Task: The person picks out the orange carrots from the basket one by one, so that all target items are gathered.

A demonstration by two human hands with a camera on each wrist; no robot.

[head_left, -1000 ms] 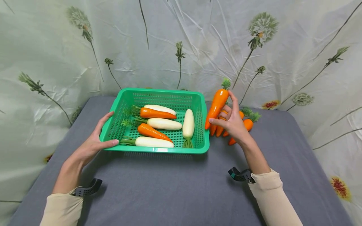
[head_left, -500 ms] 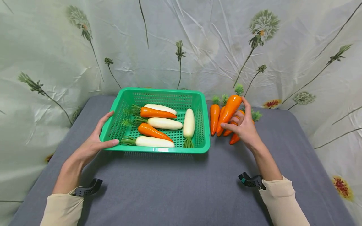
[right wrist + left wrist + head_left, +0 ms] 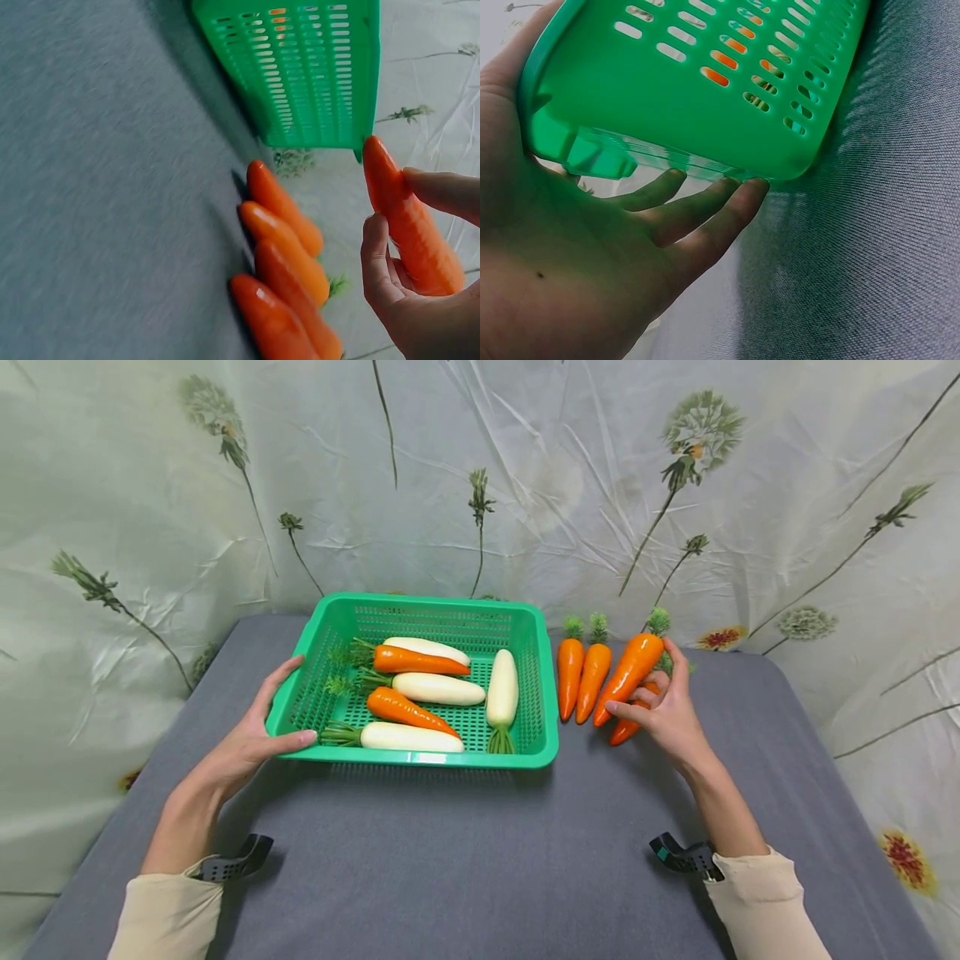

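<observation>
A green slotted basket [image 3: 420,758] stands on the grey table and holds two orange carrots [image 3: 416,662] and several white radishes [image 3: 438,690]. My left hand [image 3: 251,742] rests against its front left corner, thumb along the front rim and fairly straight fingers under the edge [image 3: 697,217]. To the right of the basket, my right hand [image 3: 651,693] pinches an orange carrot [image 3: 630,668] between thumb and fingers, tip down and just above the table. The right wrist view shows that held carrot [image 3: 409,221] above other carrots [image 3: 289,251] lying side by side.
Two carrots [image 3: 581,675] lie parallel just right of the basket, and another [image 3: 621,732] pokes out beneath my right hand. A crumpled flower-print cloth [image 3: 480,485] hangs behind and on both sides. Bare grey tabletop [image 3: 465,860] stretches in front of the basket.
My right hand carried the carrot to the right and down, away from the basket, to the carrots on the table. The left hand and the basket stayed put.
</observation>
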